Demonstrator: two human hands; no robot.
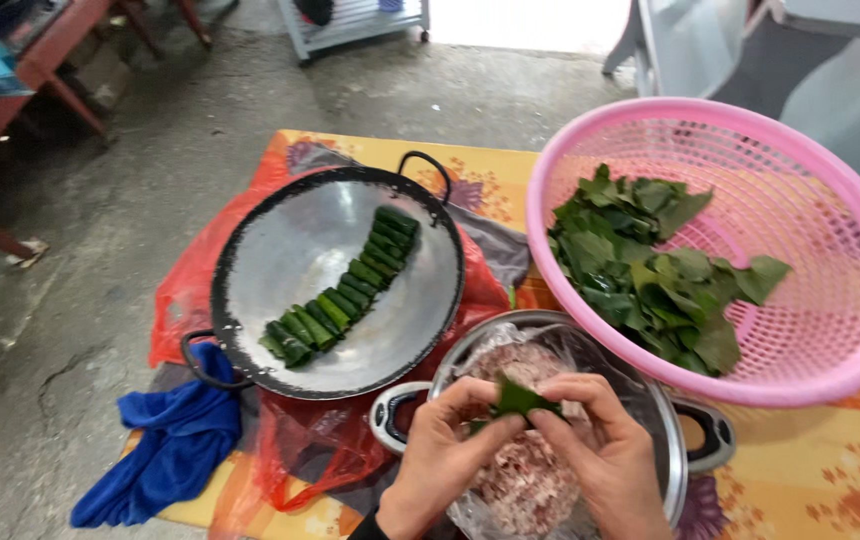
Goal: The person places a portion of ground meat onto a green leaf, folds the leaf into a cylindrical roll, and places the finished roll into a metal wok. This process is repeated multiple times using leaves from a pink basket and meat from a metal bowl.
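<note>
Nearest the camera, your left hand (440,455) and your right hand (605,450) meet over a steel pot (665,420) with black side handles. Both hands are closed in a pinch on one small folded green leaf (520,398), thumbs and fingertips pressed against it from either side. The leaf sits above the pot's centre, clear of the contents. Inside the pot lies a mass of pink minced meat (525,480), resting in a clear plastic liner.

To your left, a blue cloth (175,440) hangs over the table edge, just beside a crumpled red plastic bag (295,445) that runs under the cookware.

Further out on the left stands a round metal pan (280,250) with a dark rim and two loop handles. It holds a curved row of rolled green leaf parcels (345,290), packed touching one another from lower left to upper right.

To your right, a pink plastic basket (850,250) overlaps the pot's rim. It holds a loose heap of fresh green leaves (650,270).

All of this rests on a table with a yellow floral cover (810,480). Beyond it lies a bare concrete floor (150,150), with red furniture legs (60,90) at the far left.
</note>
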